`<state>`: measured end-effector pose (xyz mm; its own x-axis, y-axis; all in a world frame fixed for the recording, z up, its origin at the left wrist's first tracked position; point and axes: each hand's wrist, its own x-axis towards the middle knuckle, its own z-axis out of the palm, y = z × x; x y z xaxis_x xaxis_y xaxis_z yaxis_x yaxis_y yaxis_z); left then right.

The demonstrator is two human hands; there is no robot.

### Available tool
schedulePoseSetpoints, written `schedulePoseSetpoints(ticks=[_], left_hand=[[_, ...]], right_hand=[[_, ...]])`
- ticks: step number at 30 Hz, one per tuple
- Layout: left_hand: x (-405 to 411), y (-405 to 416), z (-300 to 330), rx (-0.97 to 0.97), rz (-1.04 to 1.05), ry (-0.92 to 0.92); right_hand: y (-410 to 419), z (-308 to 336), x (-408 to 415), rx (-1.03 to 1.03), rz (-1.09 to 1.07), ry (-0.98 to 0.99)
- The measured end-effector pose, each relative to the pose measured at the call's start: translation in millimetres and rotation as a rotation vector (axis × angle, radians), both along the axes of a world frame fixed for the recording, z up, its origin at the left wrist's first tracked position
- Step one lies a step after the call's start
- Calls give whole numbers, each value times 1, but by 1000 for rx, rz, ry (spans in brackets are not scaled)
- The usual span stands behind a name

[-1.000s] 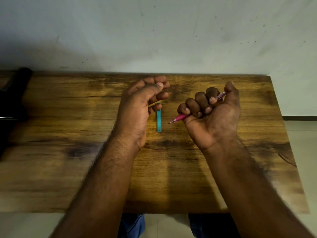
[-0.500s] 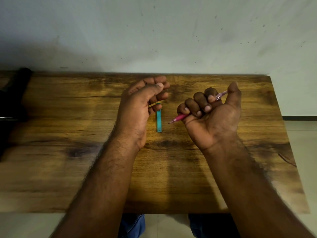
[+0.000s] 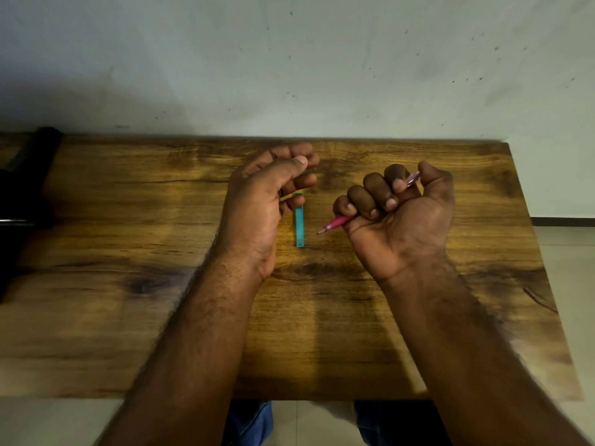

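right hand (image 3: 399, 220) fisted round pink pen (image 3: 335, 224), tip just right of teal strip (image 3: 299, 220); left hand (image 3: 267, 201) loosely curled, grip unclear.

The room is dim, and the wall (image 3: 322, 59) is brighter on the right and dark on the left. The arms drop soft shadows on the table (image 3: 96, 317). The arms look blurry near the bottom, and the table edges bend a little

the pen (image 3: 336, 223) was pink with a clear purplish end; left of it lay a teal strip (image 3: 299, 224) on the brown, dark-knotted wood-grain table (image 3: 128, 310).
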<state>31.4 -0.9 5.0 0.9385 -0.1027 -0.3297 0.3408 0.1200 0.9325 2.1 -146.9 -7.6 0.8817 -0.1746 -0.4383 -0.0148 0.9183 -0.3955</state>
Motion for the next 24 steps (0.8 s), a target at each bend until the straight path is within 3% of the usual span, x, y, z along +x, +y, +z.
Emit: schedulePoseSetpoints(ticks=[24], left_hand=[[0, -1, -1, 3, 2, -8]], right_hand=[[1, 2, 0, -3, 9, 19]])
